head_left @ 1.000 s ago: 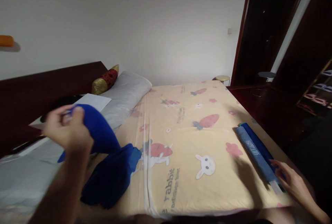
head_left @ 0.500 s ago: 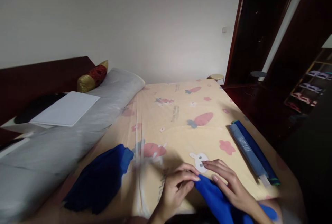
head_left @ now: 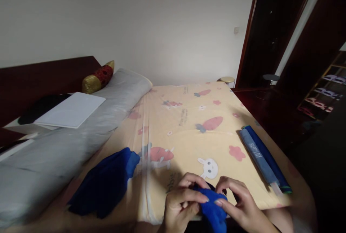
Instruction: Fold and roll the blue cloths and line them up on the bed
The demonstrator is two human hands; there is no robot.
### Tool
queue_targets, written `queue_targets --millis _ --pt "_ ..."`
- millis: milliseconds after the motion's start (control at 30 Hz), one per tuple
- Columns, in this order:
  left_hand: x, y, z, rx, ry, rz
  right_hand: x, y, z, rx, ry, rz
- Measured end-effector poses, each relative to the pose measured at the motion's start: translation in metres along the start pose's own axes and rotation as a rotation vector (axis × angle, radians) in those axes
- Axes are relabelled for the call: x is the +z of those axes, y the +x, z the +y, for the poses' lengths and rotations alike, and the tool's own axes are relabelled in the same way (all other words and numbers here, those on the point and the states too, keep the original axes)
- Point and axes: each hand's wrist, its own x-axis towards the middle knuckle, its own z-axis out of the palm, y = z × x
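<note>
Left hand (head_left: pixel 180 204) and right hand (head_left: pixel 243 204) at the near edge of the bed (head_left: pixel 186 143), facing each other, a bright blue cloth (head_left: pixel 213 213) between them. Left grip: narrow, thumb and bent fingers pinching the cloth's left side. Right grip: likewise narrow, thumb pressed on the cloth's right side, fingers curled behind its upper edge. Cloth bunched and creased, upper part gathered between the two thumbs, lower part hanging toward the bottom of the view; its lowest end runs out of frame. Position of cloth: just below the printed white rabbit head on the yellow sheet, right of centre. To the left, well apart from the hands, a dark blue cloth piece (head_left: pixel 101 184) lies loosely spread on the bed, its narrower, lighter end pointing right. Near the bed's right side, a long folded pale blue item (head_left: pixel 251 148) lettered "HAPPY LIFE", with a white tag at its near end, lies alongside a darker blue one (head_left: pixel 270 164) with green at its ends. Grey pillow (head_left: pixel 127 96) along the headboard side; a flat white rectangular object (head_left: pixel 71 110) rests partly on it, and a red-and-gold cushion (head_left: pixel 100 77) sits behind.
</note>
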Motion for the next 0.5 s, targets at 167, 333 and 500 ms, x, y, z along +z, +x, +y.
queue_targets --millis 167,333,500 --pt "0.005 0.004 -0.001 0.055 -0.002 0.008 0.006 0.001 0.009 -0.142 -0.061 0.137" --pt "0.006 0.004 -0.005 0.049 0.032 -0.030 0.004 0.002 0.012 -0.231 -0.179 0.156" --pt "0.009 0.002 -0.012 -0.053 -0.020 -0.082 0.003 0.000 0.011 -0.281 -0.307 0.167"
